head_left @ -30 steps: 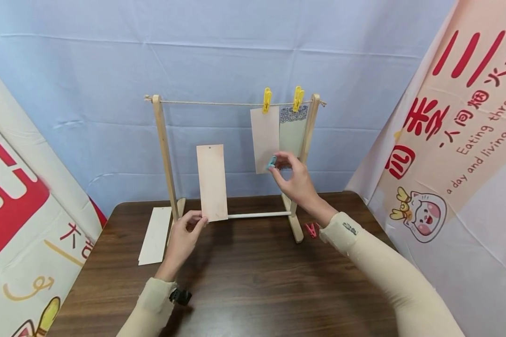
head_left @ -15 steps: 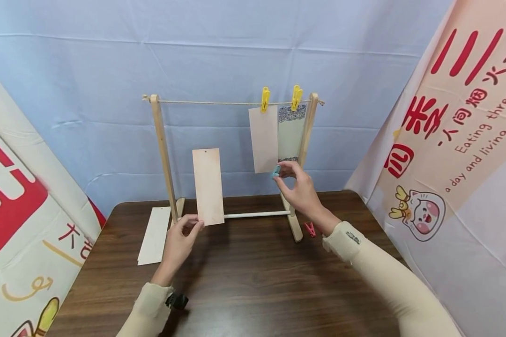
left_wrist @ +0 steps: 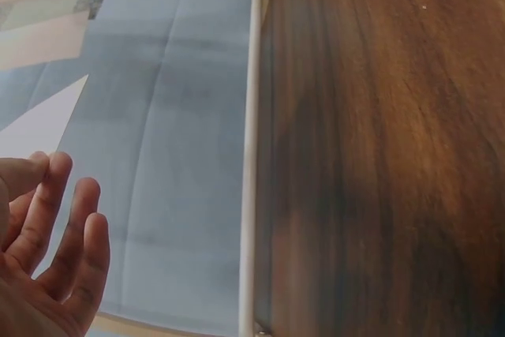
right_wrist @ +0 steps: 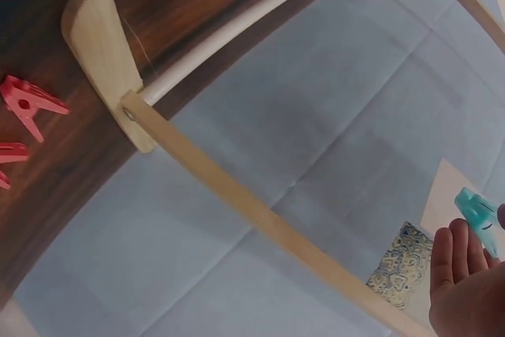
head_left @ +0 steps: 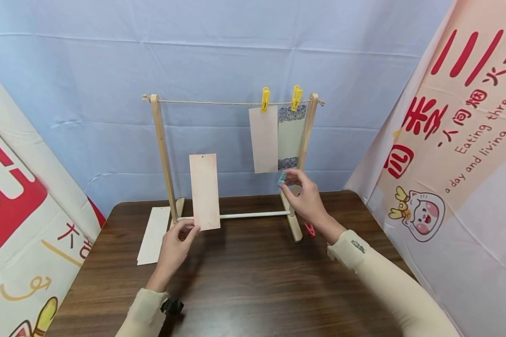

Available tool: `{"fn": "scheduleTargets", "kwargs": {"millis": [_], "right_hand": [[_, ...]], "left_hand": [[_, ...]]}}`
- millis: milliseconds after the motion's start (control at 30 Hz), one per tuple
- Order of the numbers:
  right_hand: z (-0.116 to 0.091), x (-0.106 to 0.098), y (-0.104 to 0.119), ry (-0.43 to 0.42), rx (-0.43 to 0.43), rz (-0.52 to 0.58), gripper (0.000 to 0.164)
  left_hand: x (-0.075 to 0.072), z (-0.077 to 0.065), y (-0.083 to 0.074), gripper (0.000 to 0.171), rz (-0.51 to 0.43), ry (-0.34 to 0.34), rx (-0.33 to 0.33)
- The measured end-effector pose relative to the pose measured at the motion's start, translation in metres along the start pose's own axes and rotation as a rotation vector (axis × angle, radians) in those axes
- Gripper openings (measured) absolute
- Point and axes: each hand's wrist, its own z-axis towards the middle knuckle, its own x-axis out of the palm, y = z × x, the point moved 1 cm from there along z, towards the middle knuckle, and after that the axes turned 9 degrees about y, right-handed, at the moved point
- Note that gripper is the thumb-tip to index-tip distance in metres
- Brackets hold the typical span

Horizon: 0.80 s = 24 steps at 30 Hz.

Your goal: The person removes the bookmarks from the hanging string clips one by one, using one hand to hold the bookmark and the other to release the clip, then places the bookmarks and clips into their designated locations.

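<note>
Our left fingers (left_wrist: 45,207) pinch the card (head_left: 204,192), right fingers (head_left: 297,175) the teal clip (head_left: 282,178), both now lower, farther from the rope (head_left: 211,102).

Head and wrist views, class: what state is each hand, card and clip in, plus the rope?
Rope: strung across the frame
Left hand: fingers pinch the held card
Held card: upright, gripped near its lower corner
Right hand: fingers pinch the teal clip
Teal clip: off the rope
Yellow clips: clipped to the rope
Plain card: hanging
Patterned card: hanging
White cards: flat on the table
Red clips: lying loose
</note>
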Motion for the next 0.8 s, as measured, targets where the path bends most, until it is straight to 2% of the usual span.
{"fn": "scheduleTargets", "kwargs": {"millis": [300,800], "right_hand": [[-0.010,-0.001,-0.004,-0.019,0.039,0.003,0.039],[-0.036,0.001,-0.020,-0.024,0.062,-0.015,0.044]], "left_hand": [[-0.004,-0.006,0.004,0.011,0.004,-0.001,-0.034],[-0.015,-0.018,0.016,0.014,0.071,0.017,-0.053]]}}
